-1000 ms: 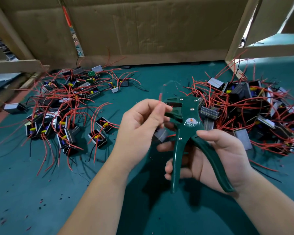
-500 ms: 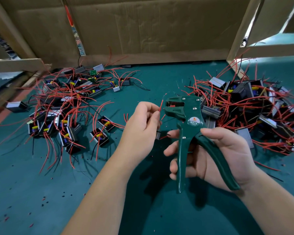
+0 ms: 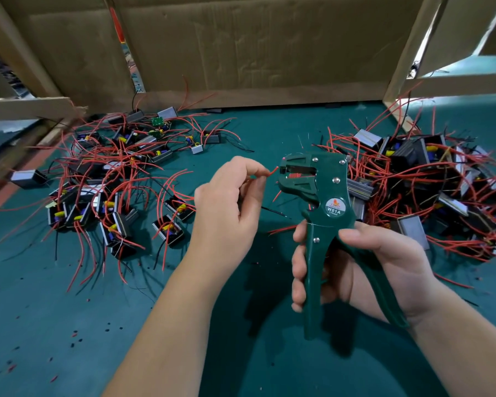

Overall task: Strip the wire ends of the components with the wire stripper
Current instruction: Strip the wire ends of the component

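Green wire stripper, "W01A" label, in rt hand

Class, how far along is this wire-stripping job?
Done: insulation scraps dot the mat, so some ends look stripped. In hand: left hand pinches a red wire at the wire stripper, gripped by the right hand. Left: the left pile and right pile of components; which are finished is unclear.

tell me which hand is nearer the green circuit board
Left. The left hand is in front of the circuit board, slightly right; the right hand, gripping the wire stripper, is farther right.
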The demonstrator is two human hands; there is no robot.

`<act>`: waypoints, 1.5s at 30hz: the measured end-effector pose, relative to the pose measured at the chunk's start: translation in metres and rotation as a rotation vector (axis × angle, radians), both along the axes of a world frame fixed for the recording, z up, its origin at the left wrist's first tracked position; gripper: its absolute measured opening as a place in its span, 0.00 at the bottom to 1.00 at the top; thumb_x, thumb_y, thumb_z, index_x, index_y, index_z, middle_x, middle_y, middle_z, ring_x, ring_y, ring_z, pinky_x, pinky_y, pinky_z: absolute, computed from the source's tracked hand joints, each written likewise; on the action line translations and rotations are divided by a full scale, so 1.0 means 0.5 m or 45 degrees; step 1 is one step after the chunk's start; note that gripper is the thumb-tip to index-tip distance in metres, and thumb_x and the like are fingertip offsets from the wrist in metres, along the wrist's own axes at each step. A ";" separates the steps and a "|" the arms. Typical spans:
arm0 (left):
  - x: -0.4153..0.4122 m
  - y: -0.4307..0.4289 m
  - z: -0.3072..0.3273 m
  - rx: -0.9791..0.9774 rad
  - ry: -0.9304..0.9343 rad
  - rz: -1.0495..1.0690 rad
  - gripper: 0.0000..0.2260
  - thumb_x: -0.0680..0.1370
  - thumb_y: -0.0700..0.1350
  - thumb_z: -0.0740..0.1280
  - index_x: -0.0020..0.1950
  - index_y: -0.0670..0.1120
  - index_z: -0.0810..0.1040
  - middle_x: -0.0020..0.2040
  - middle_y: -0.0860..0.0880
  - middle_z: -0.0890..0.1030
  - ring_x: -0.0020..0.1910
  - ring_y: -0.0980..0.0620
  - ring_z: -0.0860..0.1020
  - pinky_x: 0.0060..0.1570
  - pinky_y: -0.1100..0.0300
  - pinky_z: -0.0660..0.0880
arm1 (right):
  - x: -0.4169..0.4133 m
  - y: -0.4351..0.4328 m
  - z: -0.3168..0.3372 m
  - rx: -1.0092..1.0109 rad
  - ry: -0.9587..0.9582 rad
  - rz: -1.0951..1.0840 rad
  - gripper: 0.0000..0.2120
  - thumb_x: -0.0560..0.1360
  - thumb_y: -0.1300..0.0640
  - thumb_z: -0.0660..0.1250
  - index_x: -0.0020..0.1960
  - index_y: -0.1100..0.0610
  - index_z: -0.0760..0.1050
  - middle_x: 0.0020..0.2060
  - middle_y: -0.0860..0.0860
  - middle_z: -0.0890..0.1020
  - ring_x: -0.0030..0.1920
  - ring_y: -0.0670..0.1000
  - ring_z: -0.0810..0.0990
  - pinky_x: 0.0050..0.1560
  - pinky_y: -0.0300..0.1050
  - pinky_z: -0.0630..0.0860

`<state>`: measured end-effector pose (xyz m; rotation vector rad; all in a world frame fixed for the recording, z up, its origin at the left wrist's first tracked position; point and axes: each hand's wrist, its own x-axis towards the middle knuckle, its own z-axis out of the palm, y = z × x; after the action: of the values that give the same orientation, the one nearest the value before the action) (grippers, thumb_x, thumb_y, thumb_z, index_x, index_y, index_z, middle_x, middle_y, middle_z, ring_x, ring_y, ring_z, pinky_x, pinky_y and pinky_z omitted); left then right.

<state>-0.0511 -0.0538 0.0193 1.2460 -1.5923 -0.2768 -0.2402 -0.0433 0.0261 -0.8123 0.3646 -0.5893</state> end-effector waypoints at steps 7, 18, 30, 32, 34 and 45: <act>-0.001 0.001 0.009 -0.212 0.021 -0.013 0.05 0.80 0.44 0.62 0.51 0.51 0.76 0.41 0.54 0.75 0.39 0.50 0.74 0.43 0.42 0.71 | 0.014 -0.003 -0.010 0.095 0.260 -0.160 0.32 0.51 0.50 0.80 0.50 0.64 0.78 0.39 0.66 0.78 0.37 0.66 0.80 0.40 0.61 0.79; 0.007 0.003 0.007 -0.099 -0.278 0.080 0.03 0.79 0.43 0.65 0.47 0.49 0.77 0.36 0.55 0.73 0.35 0.58 0.71 0.49 0.49 0.68 | 0.001 -0.002 -0.004 -0.017 0.102 -0.039 0.23 0.61 0.55 0.76 0.52 0.64 0.77 0.40 0.68 0.78 0.38 0.66 0.80 0.44 0.63 0.77; 0.012 0.006 0.013 -0.111 -0.463 0.174 0.04 0.79 0.45 0.64 0.50 0.52 0.78 0.35 0.61 0.65 0.38 0.62 0.65 0.52 0.55 0.59 | 0.003 0.000 -0.008 -0.062 0.264 -0.144 0.22 0.59 0.52 0.79 0.48 0.62 0.78 0.36 0.67 0.78 0.33 0.65 0.80 0.37 0.58 0.78; 0.012 0.006 0.015 -0.102 -0.485 0.183 0.05 0.80 0.45 0.64 0.50 0.53 0.78 0.35 0.60 0.66 0.38 0.61 0.66 0.52 0.54 0.59 | 0.005 0.000 -0.008 -0.075 0.275 -0.152 0.18 0.61 0.55 0.76 0.47 0.62 0.78 0.36 0.67 0.78 0.33 0.65 0.80 0.37 0.58 0.78; 0.013 0.007 0.017 -0.096 -0.506 0.192 0.05 0.80 0.45 0.63 0.50 0.54 0.78 0.36 0.59 0.66 0.38 0.59 0.67 0.52 0.53 0.59 | 0.005 0.000 -0.011 -0.083 0.282 -0.176 0.13 0.64 0.56 0.71 0.46 0.62 0.78 0.35 0.66 0.78 0.32 0.64 0.80 0.36 0.57 0.78; 0.008 0.013 0.023 -0.058 -0.578 0.249 0.06 0.80 0.45 0.63 0.50 0.53 0.79 0.38 0.55 0.71 0.40 0.55 0.71 0.52 0.53 0.59 | 0.014 0.009 -0.013 -0.122 0.371 -0.266 0.12 0.69 0.50 0.69 0.42 0.59 0.76 0.31 0.64 0.76 0.27 0.61 0.78 0.31 0.54 0.77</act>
<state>-0.0472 -0.0473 0.0309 1.4882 -1.8240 0.1803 -0.2330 -0.0388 0.0196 -0.9623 0.6980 -0.6880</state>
